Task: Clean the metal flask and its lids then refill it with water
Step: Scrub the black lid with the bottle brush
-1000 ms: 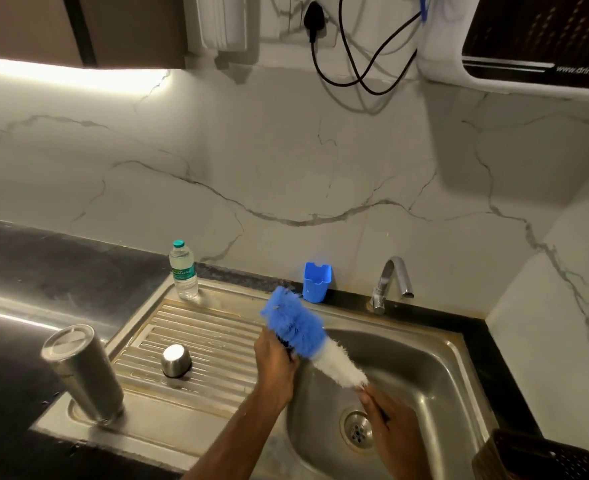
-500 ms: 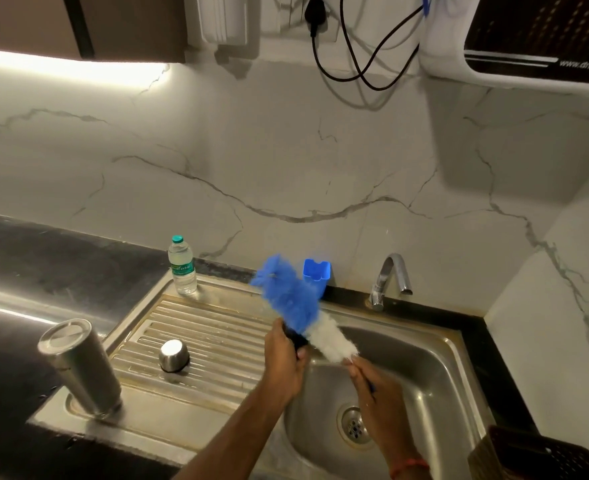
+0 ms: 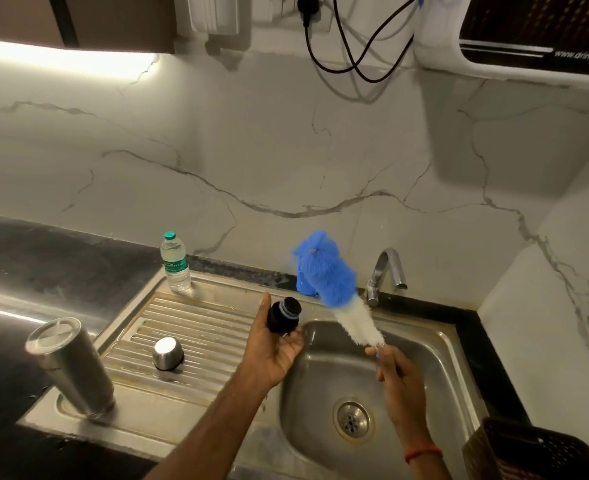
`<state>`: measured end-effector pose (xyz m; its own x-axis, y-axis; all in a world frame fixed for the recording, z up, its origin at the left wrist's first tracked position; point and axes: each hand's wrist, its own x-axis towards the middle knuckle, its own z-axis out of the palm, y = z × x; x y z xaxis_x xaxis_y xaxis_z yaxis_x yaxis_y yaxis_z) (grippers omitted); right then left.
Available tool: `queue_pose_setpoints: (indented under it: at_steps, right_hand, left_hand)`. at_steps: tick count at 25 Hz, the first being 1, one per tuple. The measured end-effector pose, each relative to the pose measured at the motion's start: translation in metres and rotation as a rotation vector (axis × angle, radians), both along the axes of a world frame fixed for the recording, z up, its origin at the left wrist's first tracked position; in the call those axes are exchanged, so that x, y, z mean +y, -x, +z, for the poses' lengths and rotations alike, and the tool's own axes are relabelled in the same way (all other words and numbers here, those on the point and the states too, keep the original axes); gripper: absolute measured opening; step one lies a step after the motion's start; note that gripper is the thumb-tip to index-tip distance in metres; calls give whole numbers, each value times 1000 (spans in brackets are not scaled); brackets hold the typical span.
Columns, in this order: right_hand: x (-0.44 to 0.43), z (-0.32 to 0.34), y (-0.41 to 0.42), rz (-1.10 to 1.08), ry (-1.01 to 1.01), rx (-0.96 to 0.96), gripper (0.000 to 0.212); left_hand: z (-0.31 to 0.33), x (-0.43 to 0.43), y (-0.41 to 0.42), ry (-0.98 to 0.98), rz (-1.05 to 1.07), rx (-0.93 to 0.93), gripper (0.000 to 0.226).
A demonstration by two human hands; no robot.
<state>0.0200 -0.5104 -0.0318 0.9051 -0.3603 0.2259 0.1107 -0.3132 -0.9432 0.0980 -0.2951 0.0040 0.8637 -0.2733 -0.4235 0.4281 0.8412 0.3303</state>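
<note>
I am on the lid-cleaning step. My left hand [image 3: 275,344] curls round the black inner lid [image 3: 283,318] and holds it just above the left edge of the sink [image 3: 438,344] basin, ringed end turned toward the wall. My right hand [image 3: 395,372] pinches the thin handle of the bottle brush [image 3: 334,289], whose blue-and-white bristles point up and away from the lid (not touching it, as far as I can see). The flask [image 3: 71,365] stands at the near-left corner of the drainboard [image 3: 203,327], apparently base up. The steel cap [image 3: 167,353] sits dome up on the ribs, apart from it. No water shows at the tap [image 3: 384,271]. Next, I judge, the bristles need to come down onto the lid's threads and rim, or the lid goes under the tap for a rinse. Either move calls for a firm left grip on a wet, slippery piece.
</note>
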Motion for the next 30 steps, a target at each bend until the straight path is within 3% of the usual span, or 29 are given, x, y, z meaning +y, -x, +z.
queue_pose_setpoints:
  at_steps: [1, 5, 8, 12, 17, 20, 23, 27, 30]
  right_hand:
    - [1, 4, -2, 6, 7, 28, 27]
    - [13, 9, -17, 143, 171, 82, 24]
    - [10, -1, -26, 191, 284, 104, 21]
    - [-20, -16, -9, 183, 221, 143, 33]
    - [10, 14, -39, 255, 395, 17, 31]
    - [-22, -11, -23, 196, 333, 78, 43]
    - [-12, -15, -16, 177, 256, 116, 32]
    - [14, 2, -39, 214, 324, 70, 20]
    - [-11, -17, -22, 134, 129, 137, 23]
  left_hand:
    - [1, 0, -2, -24, -8, -10, 42]
    - [8, -6, 0, -129, -35, -50, 24]
    - [10, -1, -3, -128, 1, -28, 31]
    - [6, 7, -5, -304, -59, -39, 33]
    - [8, -2, -5, -397, -98, -29, 45]
    - [13, 10, -15, -321, -64, -35, 35]
    - [9, 2, -12, -308, -70, -19, 32]
    - [9, -7, -12, -313, -87, 1, 30]
    - [8, 6, -20, -201, -20, 29, 25]
